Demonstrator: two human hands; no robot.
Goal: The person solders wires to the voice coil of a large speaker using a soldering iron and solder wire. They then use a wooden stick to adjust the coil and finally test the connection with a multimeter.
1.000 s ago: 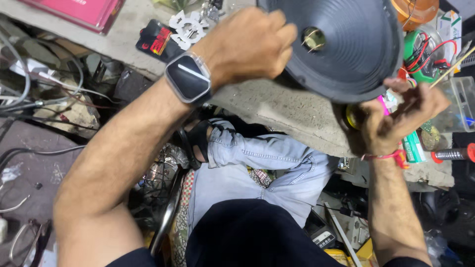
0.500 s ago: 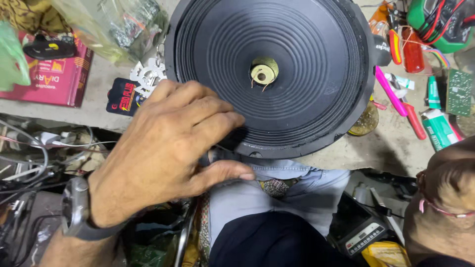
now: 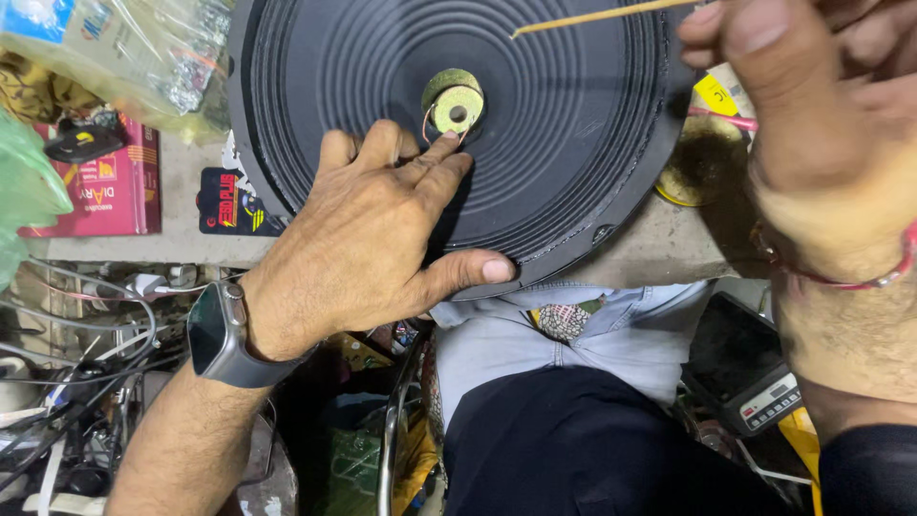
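Observation:
A large black ribbed speaker cone lies face up on the grey bench. At its centre sits a small yellow-green ring with thin wires. My left hand, with a dark watch on the wrist, lies flat on the cone. Its fingertips touch the ring and its thumb hooks the cone's near rim. My right hand is close to the camera at the upper right, pinching a thin yellowish stick that reaches over the cone's top.
A pink book, a black card and clear plastic bags lie left of the cone. A round tin of dark paste sits at its right. Tangled cables fill the lower left; a small meter is lower right.
My left hand slid from the cone's near rim up onto its face, fingertips reaching the centre ring. My right hand rose into view holding the thin stick. The view moved closer.

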